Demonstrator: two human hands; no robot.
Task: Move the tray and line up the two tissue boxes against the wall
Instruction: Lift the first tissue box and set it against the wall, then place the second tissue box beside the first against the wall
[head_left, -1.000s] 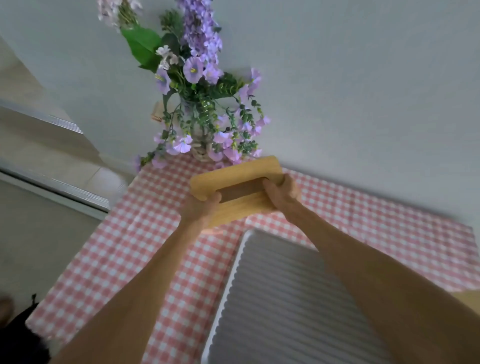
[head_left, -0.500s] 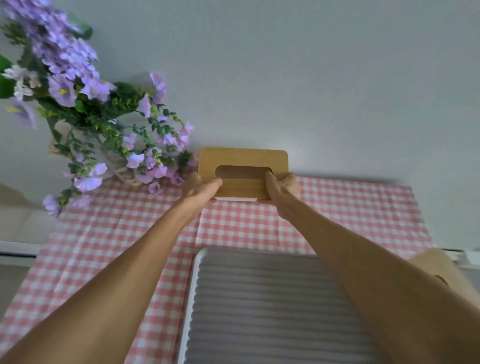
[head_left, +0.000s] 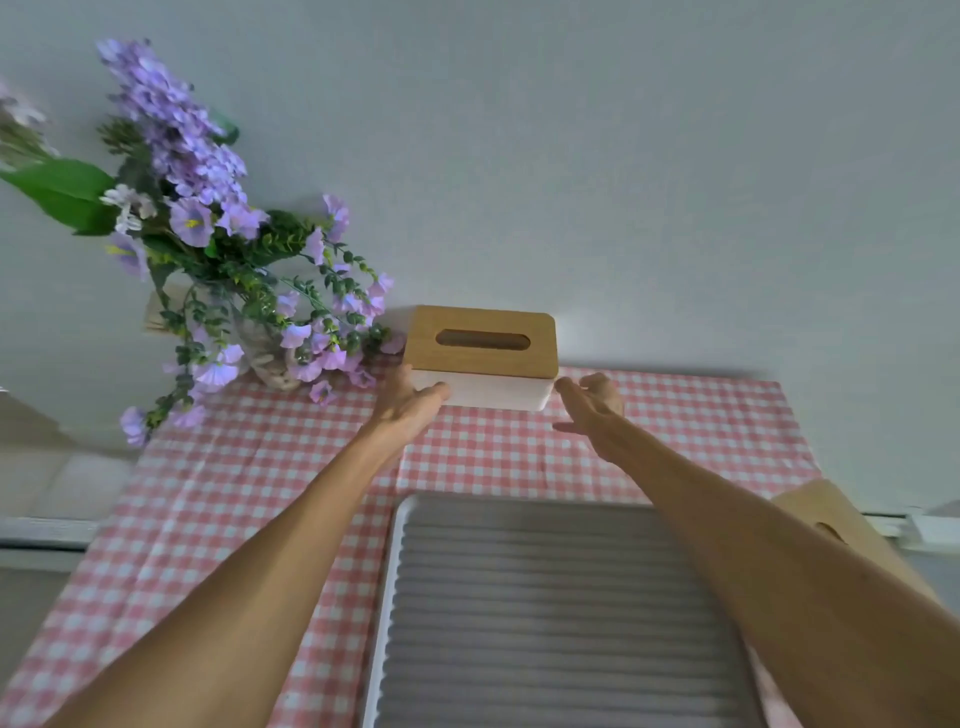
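A white tissue box with a wooden slotted lid (head_left: 480, 340) stands on the checked cloth, its back against the wall. My left hand (head_left: 410, 402) touches the box's lower left corner with fingers spread. My right hand (head_left: 592, 402) hovers just off the box's right end, fingers apart and holding nothing. A second wooden-lidded tissue box (head_left: 841, 525) shows at the right, partly hidden behind my right forearm. The grey ribbed tray with a white rim (head_left: 519, 613) lies near me between my arms.
A vase of purple flowers (head_left: 223, 270) stands at the back left, its blooms close to the box's left end. The pink checked tablecloth (head_left: 234, 499) covers the table. The pale wall (head_left: 623, 182) runs along the back.
The box has been set down against the wall. Both hands have loosened from its lid; the right hand has pulled away to the side and the left rests at its corner.
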